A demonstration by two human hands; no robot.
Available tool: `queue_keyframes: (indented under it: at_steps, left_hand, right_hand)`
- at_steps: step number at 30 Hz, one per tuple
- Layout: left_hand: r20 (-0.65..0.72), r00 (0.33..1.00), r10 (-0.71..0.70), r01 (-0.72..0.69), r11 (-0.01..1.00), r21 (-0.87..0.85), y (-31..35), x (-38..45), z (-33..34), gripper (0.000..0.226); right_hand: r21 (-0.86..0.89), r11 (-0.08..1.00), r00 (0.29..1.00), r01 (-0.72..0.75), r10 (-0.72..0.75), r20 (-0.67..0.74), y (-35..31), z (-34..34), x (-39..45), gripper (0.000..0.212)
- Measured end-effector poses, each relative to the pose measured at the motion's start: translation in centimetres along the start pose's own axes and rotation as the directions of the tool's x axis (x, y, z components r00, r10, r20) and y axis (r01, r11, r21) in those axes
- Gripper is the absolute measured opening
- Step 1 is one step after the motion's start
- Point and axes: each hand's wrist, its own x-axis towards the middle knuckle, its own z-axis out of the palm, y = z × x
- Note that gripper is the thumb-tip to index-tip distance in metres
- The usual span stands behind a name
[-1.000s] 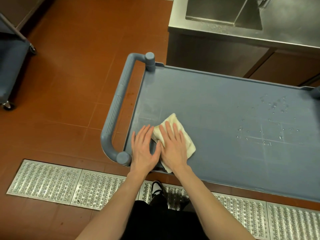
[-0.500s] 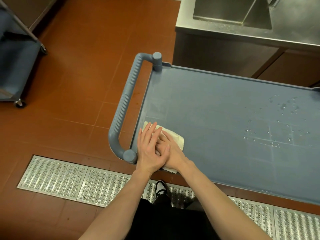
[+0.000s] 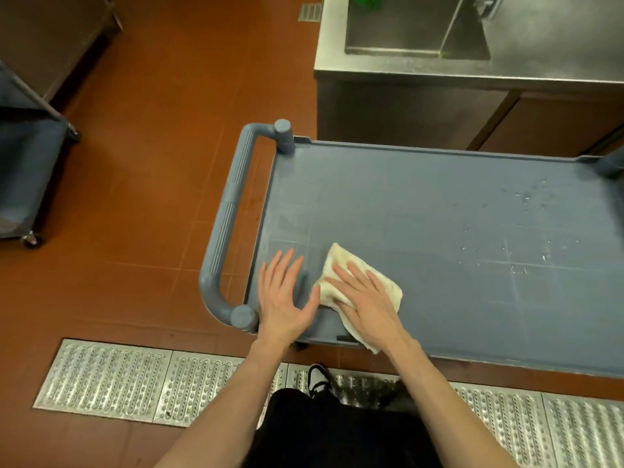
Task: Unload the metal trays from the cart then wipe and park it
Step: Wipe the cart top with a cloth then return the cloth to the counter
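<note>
The folded cream cloth (image 3: 363,282) has been pushed from the grey plastic cart's (image 3: 439,204) near-left corner under the flat right hand (image 3: 366,304) (the left hand (image 3: 285,298), lifted off it, lies open alongside), so wiping proceeds.

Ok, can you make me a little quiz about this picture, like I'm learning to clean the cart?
1. True or false: metal trays sit on top of the cart.
2. Which hand presses the cloth? A) the left hand B) the right hand C) both
3. Fill in: water drops lie on the cart's far ____ part, away from the handle.

Key
1. False: the top holds only the cloth and the hands.
2. B: the right hand lies flat on the cloth, fingers straight; the left hand is flat on the bare cart beside it.
3. Right.
</note>
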Motion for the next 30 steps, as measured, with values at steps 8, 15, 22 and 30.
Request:
queue_keyframes:
  at_steps: [8,15,22,30]
  left_hand:
    - [0.079,0.996,-0.030,0.026,0.998,0.049,0.2,0.5,0.4,0.057]
    - [0.189,0.982,0.014,-0.017,1.000,0.013,5.7,2.2,3.9,0.054]
    - [0.253,0.966,0.054,-0.035,0.996,-0.077,13.2,2.8,10.5,0.053]
    - [0.320,0.946,0.046,-0.020,0.996,-0.083,18.0,3.2,15.9,0.057]
  right_hand:
    - [0.020,0.986,0.983,-0.164,0.165,-0.085,4.8,-2.8,-3.4,0.049]
    - [-0.008,0.971,0.967,-0.240,0.239,-0.087,6.5,-2.8,-3.8,0.050]
    - [-0.014,0.928,0.924,-0.373,0.370,-0.095,10.2,-4.7,-6.3,0.062]
    - [-0.011,0.861,0.849,-0.509,0.500,-0.171,15.6,-7.8,-10.7,0.057]
